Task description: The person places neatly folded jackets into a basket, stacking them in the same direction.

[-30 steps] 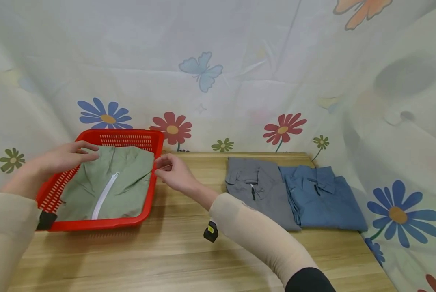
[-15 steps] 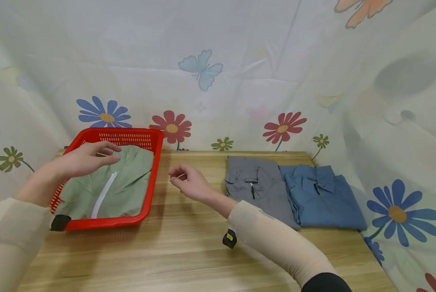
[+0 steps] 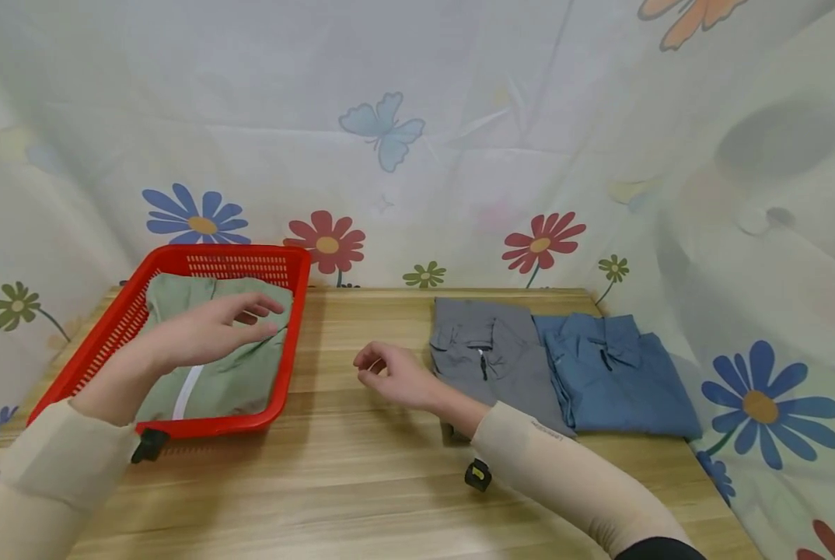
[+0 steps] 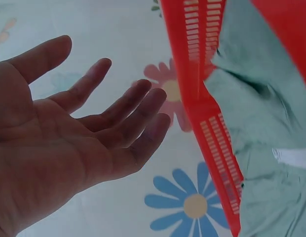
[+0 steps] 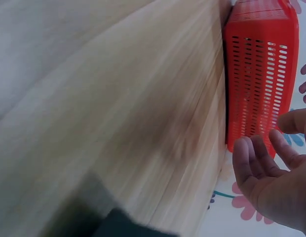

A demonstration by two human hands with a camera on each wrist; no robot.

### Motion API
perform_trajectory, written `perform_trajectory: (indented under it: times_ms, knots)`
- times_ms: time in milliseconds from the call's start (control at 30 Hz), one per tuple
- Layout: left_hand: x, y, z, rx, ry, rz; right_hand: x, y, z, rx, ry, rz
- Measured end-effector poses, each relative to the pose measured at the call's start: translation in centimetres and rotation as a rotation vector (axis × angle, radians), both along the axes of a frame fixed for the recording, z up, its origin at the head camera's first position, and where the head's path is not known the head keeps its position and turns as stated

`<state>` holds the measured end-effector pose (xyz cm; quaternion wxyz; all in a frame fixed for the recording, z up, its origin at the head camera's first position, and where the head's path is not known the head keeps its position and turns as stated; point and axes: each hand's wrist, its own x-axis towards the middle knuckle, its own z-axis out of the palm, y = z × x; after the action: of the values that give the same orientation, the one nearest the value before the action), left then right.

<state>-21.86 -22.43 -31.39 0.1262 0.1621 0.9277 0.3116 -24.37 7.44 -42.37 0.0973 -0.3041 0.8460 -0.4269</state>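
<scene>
A folded green garment with a white zipper [image 3: 249, 381] lies inside a red plastic basket [image 3: 290, 350] on the left of the table. Above it hovers my left hand [image 3: 211, 330], fingers loosely bent and holding nothing; the left wrist view shows its palm apart from the basket. To the right of the basket, over the bare wood, hangs my right hand [image 3: 400, 377], also holding nothing with relaxed fingers. It is nearest to a folded grey garment [image 3: 501, 365], which has a short dark zipper pull. A folded blue garment [image 3: 627, 381] lies beside the grey one, at its right.
The wooden table [image 3: 305, 490] carries everything. A white curtain [image 3: 459, 179] printed with flowers and butterflies hangs behind it and along its right side. A small black device [image 3: 478, 474] sits at the right wrist, another [image 3: 149, 445] at the left.
Both hands have moved to the right: the left from the basket's left side to over the green garment, the right from the basket's right rim toward the grey garment. The garments stay put.
</scene>
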Motion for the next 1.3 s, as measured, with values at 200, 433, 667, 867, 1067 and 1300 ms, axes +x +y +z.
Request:
perform_trajectory:
  times_ms: [200,433,667,867,1067,1300]
  knots:
    - [1.4,2.1,-0.3,0.034,0.019,-0.041,0.4,1.2,-0.5,0.052,0.087,0.032]
    - [3.2,4.1,-0.2,0.06,0.053,-0.112,1.2,3.0,-1.1,0.12,0.173,0.037]
    - [4.0,6.1,-0.9,0.11,0.066,-0.141,2.1,5.2,-1.3,0.123,0.235,-0.022]
    - [3.9,7.9,-2.4,0.191,0.082,-0.132,2.3,6.9,-1.0,0.125,0.264,-0.087]
    - [3.8,9.9,-3.7,0.275,0.046,-0.092,1.8,8.2,-0.7,0.181,0.26,-0.175]
    - [2.8,11.7,-5.5,0.363,-0.033,-0.113,1.0,10.0,-0.7,0.206,0.227,-0.276]
